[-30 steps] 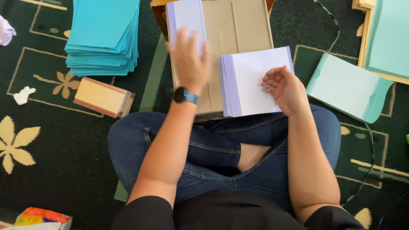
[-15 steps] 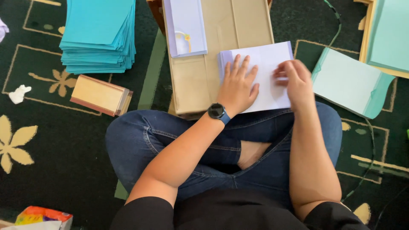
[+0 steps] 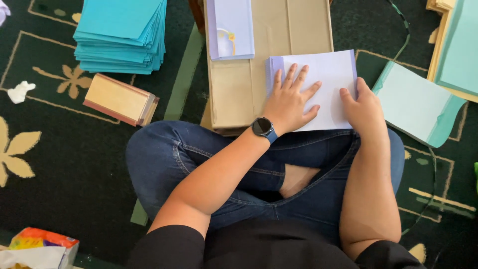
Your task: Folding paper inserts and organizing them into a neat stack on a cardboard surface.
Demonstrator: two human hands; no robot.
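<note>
The left hand (image 3: 291,102) lies flat, fingers spread wide, on the pale lilac card stack (image 3: 323,79) at the cardboard box's (image 3: 239,89) 3 o'clock edge — the right hand (image 3: 366,112) pinches the stack's right edge. Overhanging the lap, the stack could fan or slide if either hand's pressure shifts sideways.

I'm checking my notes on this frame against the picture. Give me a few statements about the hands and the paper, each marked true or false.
1. The left hand lies flat, fingers spread, on the pale lilac sheet. True.
2. The right hand holds the stack of teal paper. False: it rests at the sheet's right edge; the teal stack lies apart at the upper left.
3. The sheet lies partly on a brown cardboard box. True.
4. The watch is on the right wrist. False: it is on the left wrist.
5. A second lilac piece with a small ornament lies on the box, untouched. True.
</note>
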